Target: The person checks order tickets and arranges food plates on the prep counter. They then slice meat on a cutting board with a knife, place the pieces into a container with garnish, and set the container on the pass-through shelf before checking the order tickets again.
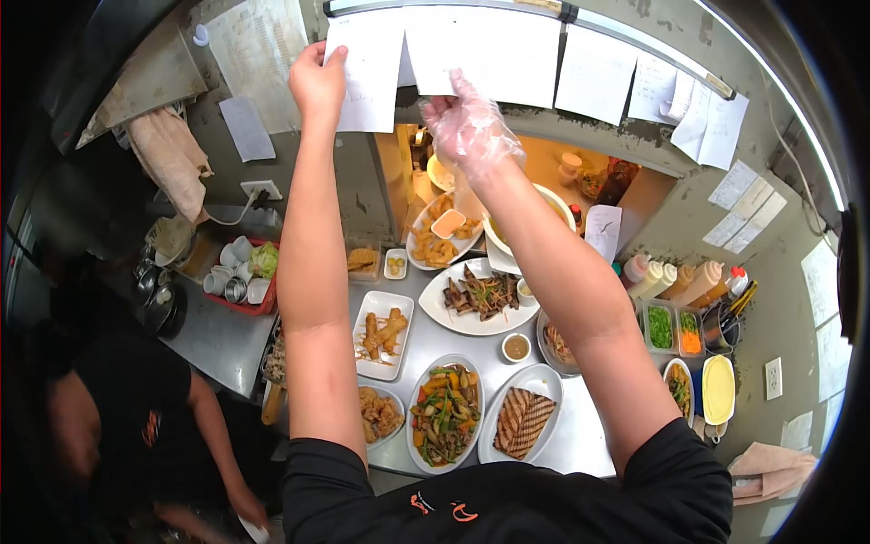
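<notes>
My bare left hand [319, 86] is raised to the rail on the wall, thumb and fingers closed on the left edge of a white paper sheet [367, 77]. In a clear plastic glove, my right hand [469, 127] pinches the lower edge of a wider white sheet [485, 54] beside it. Both sheets hang from the metal rail [453, 7]. Below my arms, plates of food stand on the steel counter: a vegetable stir-fry [444, 417], grilled slices [524, 422], fried pieces on a rectangular dish [384, 335] and a garnished meat plate [480, 295].
Behind the counter is a pass-through opening [544, 163] holding more dishes. Squeeze bottles [666, 279] and tubs of chopped vegetables [661, 326] line the right side. At left are a red basket [249, 306] of cups and a person in black [136, 399]. More papers [594, 72] hang along the rail.
</notes>
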`<state>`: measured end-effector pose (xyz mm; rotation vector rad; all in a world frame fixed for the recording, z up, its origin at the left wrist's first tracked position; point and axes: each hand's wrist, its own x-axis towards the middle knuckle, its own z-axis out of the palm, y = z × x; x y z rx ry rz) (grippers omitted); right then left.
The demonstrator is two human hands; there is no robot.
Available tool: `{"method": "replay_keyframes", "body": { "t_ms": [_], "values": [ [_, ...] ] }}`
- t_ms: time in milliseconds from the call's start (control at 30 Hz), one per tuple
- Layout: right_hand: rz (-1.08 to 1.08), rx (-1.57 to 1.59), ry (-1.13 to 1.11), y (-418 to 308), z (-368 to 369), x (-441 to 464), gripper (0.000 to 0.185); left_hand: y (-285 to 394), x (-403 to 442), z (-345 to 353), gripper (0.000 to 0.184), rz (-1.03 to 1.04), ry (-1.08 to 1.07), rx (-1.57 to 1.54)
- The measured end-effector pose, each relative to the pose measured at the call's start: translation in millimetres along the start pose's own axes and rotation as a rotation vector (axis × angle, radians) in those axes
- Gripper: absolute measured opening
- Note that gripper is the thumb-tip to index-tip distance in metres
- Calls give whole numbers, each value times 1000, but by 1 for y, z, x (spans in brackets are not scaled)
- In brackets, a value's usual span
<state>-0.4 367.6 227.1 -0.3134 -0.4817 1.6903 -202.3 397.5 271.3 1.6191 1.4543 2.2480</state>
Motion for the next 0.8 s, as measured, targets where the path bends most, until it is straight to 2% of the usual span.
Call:
{"method": "replay_keyframes", "body": {
  "t_ms": [33, 133, 267, 367, 433, 533, 567, 600, 633, 667, 700, 733, 800],
  "values": [
    [22, 62, -20, -3, 1, 0, 24, -4, 5, 3, 33, 52, 10, 22],
    [60, 111, -43, -8, 2, 3, 23, 0, 8, 11, 35, 57, -16, 94],
    [95, 103, -116, -13, 0, 1, 21, 6, 6, 27, 37, -29, -13, -30],
    [57, 30, -138, -15, -2, 0, 15, 5, 7, 37, 37, -110, -33, -115],
    [12, -79, -170, -15, -11, 7, 20, 2, 9, 46, 36, -163, -46, -175],
    [-21, -322, -88, -20, -11, 7, 25, -3, 14, 67, 32, -111, 141, -376],
    [-28, -418, -13, -21, -12, 2, 26, -5, 16, 66, 30, -48, 125, -188],
    [-147, -466, -23, -13, -16, 3, 39, -2, 22, 61, 29, 9, 84, -14],
    [-11, -548, 107, -19, -5, -19, 46, -11, 25, 66, 32, 56, 104, -96],
    [-81, -542, 46, -16, -12, -17, 46, -17, 27, 71, 36, 104, 121, -177],
    [-160, -398, 0, -4, -19, 1, 41, -12, 28, 72, 38, 23, 143, -191],
    [-167, -295, 4, 4, -21, 11, 34, -27, 36, 79, 42, 41, 175, -272],
    [-239, -234, 17, -2, -37, 9, 32, -33, 38, 80, 56, 60, 165, -503]
  ]
}}
